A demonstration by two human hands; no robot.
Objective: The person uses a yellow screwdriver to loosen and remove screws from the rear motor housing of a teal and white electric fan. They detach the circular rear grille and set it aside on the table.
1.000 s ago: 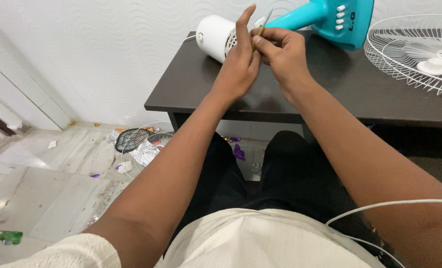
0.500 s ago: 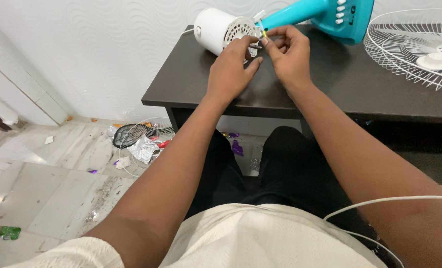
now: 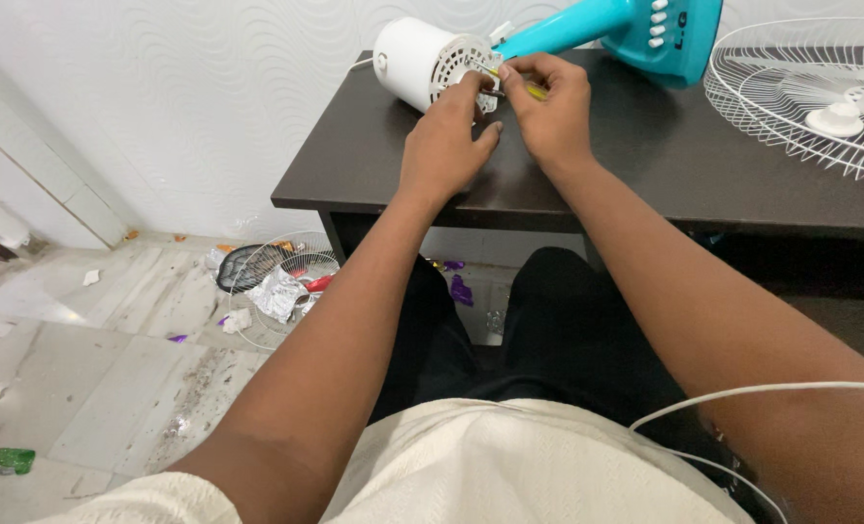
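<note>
A white fan motor housing (image 3: 420,60) lies on its side on the dark table (image 3: 645,165), joined to a turquoise fan stand (image 3: 635,29). My right hand (image 3: 548,107) grips a thin yellow-handled screwdriver (image 3: 524,87) whose tip points at the housing's vented end. My left hand (image 3: 446,136) rests beside it, its fingertips touching the housing's end next to the screwdriver tip. What lies right under the fingertips is hidden.
A white wire fan guard (image 3: 810,97) lies at the table's right. A second wire guard (image 3: 281,281) with foil and scraps sits on the littered tiled floor at the left. A white cable (image 3: 742,393) crosses my lap. The white wall stands behind the table.
Both hands have dropped from mid-air down to the motor housing's vented end. The screwdriver has swung from upright to nearly level, its tip now at the housing.
</note>
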